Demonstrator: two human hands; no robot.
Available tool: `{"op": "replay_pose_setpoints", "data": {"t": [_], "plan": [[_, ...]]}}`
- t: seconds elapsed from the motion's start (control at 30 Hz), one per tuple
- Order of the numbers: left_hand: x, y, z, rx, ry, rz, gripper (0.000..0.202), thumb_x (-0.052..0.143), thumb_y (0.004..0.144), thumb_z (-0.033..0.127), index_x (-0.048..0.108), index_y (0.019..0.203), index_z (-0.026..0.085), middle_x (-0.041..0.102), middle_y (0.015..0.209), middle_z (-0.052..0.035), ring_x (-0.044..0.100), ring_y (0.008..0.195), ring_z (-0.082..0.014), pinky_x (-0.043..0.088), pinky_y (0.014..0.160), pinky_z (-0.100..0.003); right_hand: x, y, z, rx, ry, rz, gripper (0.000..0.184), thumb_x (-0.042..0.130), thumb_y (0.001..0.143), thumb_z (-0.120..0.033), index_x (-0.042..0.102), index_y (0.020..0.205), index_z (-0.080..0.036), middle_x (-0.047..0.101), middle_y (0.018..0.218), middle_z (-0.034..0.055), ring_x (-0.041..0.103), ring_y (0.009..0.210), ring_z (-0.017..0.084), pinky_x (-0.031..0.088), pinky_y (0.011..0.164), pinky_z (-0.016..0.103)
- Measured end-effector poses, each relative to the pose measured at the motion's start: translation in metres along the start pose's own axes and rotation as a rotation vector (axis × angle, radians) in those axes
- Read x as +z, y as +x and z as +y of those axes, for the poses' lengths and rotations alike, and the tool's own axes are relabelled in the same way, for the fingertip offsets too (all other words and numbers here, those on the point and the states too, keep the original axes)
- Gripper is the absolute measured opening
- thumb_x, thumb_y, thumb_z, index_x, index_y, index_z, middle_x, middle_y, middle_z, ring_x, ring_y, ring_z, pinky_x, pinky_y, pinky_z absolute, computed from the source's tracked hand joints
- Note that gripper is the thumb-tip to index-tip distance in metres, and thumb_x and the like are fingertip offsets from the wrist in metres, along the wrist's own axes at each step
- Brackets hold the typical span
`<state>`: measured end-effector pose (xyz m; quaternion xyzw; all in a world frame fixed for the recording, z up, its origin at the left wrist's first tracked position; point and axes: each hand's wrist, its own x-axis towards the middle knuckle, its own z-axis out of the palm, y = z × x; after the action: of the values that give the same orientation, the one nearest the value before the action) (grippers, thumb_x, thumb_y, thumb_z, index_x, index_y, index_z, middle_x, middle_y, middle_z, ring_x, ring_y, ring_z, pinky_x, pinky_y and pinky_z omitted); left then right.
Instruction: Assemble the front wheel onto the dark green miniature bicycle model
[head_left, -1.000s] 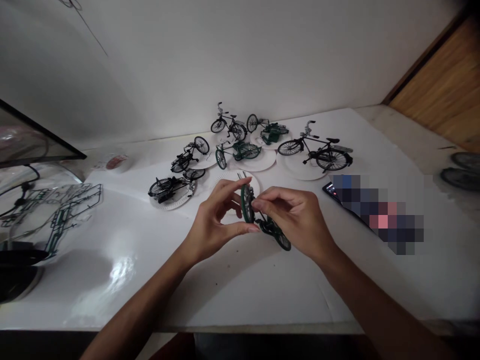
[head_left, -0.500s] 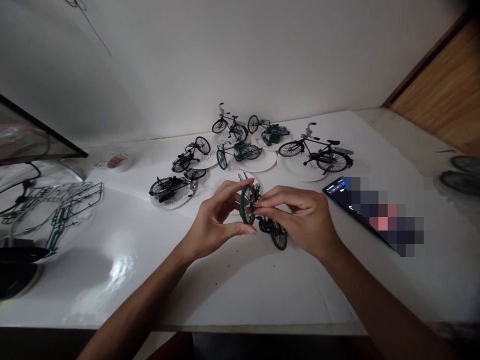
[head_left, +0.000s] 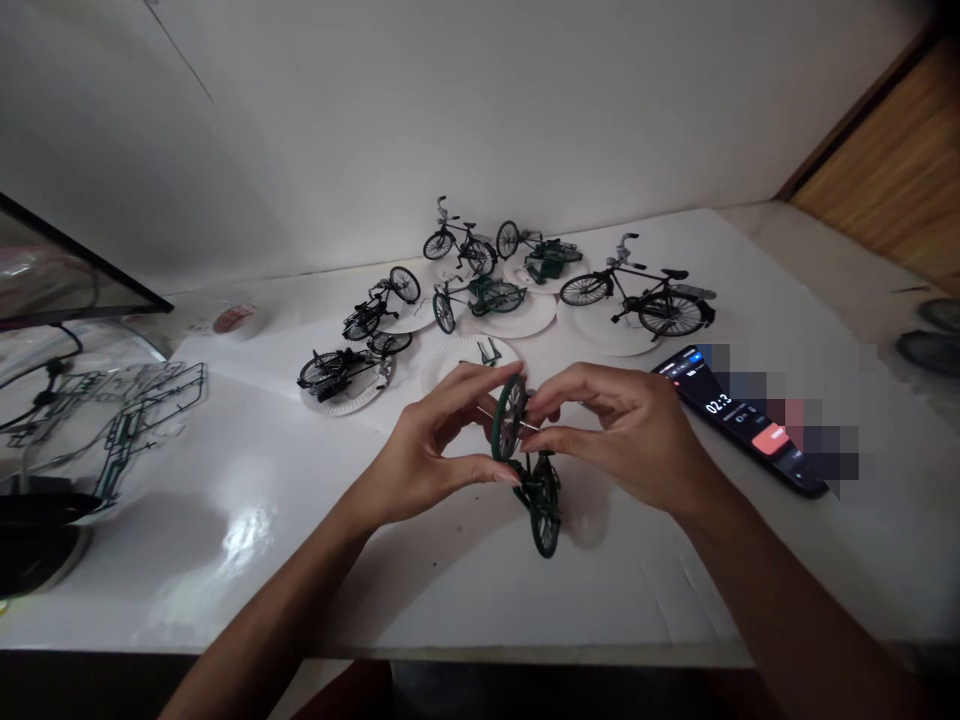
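A small green model bicycle (head_left: 547, 510) is between my hands above the white tabletop, one wheel up and the other pointing down toward me. My left hand (head_left: 420, 455) grips the raised green wheel (head_left: 508, 418) by its rim, thumb below and fingers above. At the hub of that wheel, my right hand (head_left: 622, 430) pinches a thin silvery rod-like part (head_left: 531, 427) between thumb and fingers. Its far end and some of the bicycle frame are hidden behind the fingers. Just behind my hands, a paper plate (head_left: 442, 358) carries small fork-like parts (head_left: 489, 351).
Several model bicycles stand or lie on paper plates at the back, a black one (head_left: 637, 300) at right. A lit phone (head_left: 739, 415) lies beyond my right hand. Green part frames (head_left: 142, 430), a small bowl (head_left: 238, 320) and a monitor (head_left: 67, 270) are at left.
The green bicycle has turned, its lower wheel swinging toward me and slightly left. My right hand has shifted a little right, and a thin silvery part now shows at its fingertips.
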<state>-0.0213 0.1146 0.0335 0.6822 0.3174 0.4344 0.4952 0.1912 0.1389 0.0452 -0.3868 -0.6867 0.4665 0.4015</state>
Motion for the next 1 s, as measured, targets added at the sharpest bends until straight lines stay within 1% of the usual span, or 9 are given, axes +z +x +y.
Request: {"op": "replay_pose_setpoints", "data": {"t": [0.1,0.27,0.43,0.53,0.67,0.73,0.83,1.0], "plan": [[0.0001,-0.0002,0.0000,-0.014,-0.019,-0.021,0.078,0.085,0.072,0.020,0.053,0.142,0.029,0.052,0.129,-0.0101,0.053,0.120,-0.0278,0.048,0.105,-0.045,-0.0029,0.0001,0.0000,0.017,-0.028,-0.064,0.013,0.083,0.070,-0.031,0.076,0.079,-0.026,0.074,0.083,0.0008,0.069,0.079,0.019,0.055,0.074,0.031],[-0.0002,-0.0010,-0.0007,-0.026,-0.017,-0.047,0.079,0.086,0.070,0.021,0.054,0.141,0.031,0.052,0.130,-0.0093,0.052,0.121,-0.0275,0.049,0.104,-0.044,-0.0064,0.0008,0.0020,0.032,-0.020,-0.116,0.011,0.083,0.071,-0.031,0.075,0.077,-0.027,0.073,0.080,0.0001,0.067,0.077,0.019,0.054,0.071,0.031],[-0.0001,-0.0010,0.0004,-0.035,-0.032,-0.071,0.078,0.086,0.070,0.019,0.055,0.140,0.031,0.052,0.131,-0.0088,0.052,0.121,-0.0271,0.048,0.104,-0.042,-0.0083,0.0014,0.0005,0.073,0.057,-0.174,0.012,0.083,0.070,-0.027,0.075,0.078,-0.025,0.073,0.082,0.0005,0.068,0.076,0.018,0.053,0.068,0.029],[-0.0001,-0.0009,0.0005,-0.060,-0.037,-0.070,0.077,0.086,0.071,0.019,0.055,0.140,0.032,0.052,0.131,-0.0084,0.053,0.120,-0.0266,0.049,0.102,-0.041,-0.0092,0.0016,-0.0006,0.110,0.087,-0.204,0.014,0.082,0.071,-0.028,0.074,0.081,-0.024,0.072,0.083,0.0013,0.068,0.075,0.017,0.054,0.066,0.028],[0.0000,-0.0011,-0.0012,-0.052,-0.034,-0.066,0.073,0.085,0.072,0.020,0.056,0.139,0.031,0.055,0.129,-0.0087,0.054,0.118,-0.0258,0.050,0.099,-0.040,-0.0090,0.0016,-0.0011,0.159,0.121,-0.251,0.016,0.081,0.073,-0.027,0.070,0.083,-0.021,0.070,0.083,0.0011,0.067,0.076,0.016,0.053,0.066,0.026],[0.0000,-0.0012,-0.0021,-0.052,-0.028,-0.075,0.073,0.084,0.073,0.019,0.056,0.139,0.032,0.054,0.131,-0.0087,0.053,0.119,-0.0258,0.051,0.099,-0.039,-0.0079,0.0016,-0.0012,0.169,0.106,-0.240,0.015,0.081,0.073,-0.027,0.069,0.081,-0.021,0.070,0.081,0.0008,0.066,0.075,0.016,0.052,0.065,0.026],[0.0001,-0.0009,-0.0032,-0.059,-0.019,-0.089,0.073,0.083,0.074,0.017,0.055,0.140,0.033,0.054,0.133,-0.0085,0.052,0.121,-0.0258,0.051,0.098,-0.037,-0.0054,0.0013,-0.0014,0.162,0.057,-0.207,0.016,0.080,0.073,-0.030,0.069,0.078,-0.020,0.069,0.078,0.0009,0.065,0.072,0.016,0.050,0.064,0.027],[-0.0014,0.0002,-0.0056,-0.059,-0.042,-0.063,0.073,0.084,0.073,0.016,0.056,0.139,0.030,0.055,0.131,-0.0086,0.053,0.120,-0.0253,0.051,0.098,-0.036,-0.0040,0.0005,-0.0025,0.152,0.047,-0.157,0.015,0.080,0.074,-0.030,0.071,0.080,-0.020,0.071,0.079,0.0004,0.066,0.074,0.016,0.050,0.065,0.026]]}}
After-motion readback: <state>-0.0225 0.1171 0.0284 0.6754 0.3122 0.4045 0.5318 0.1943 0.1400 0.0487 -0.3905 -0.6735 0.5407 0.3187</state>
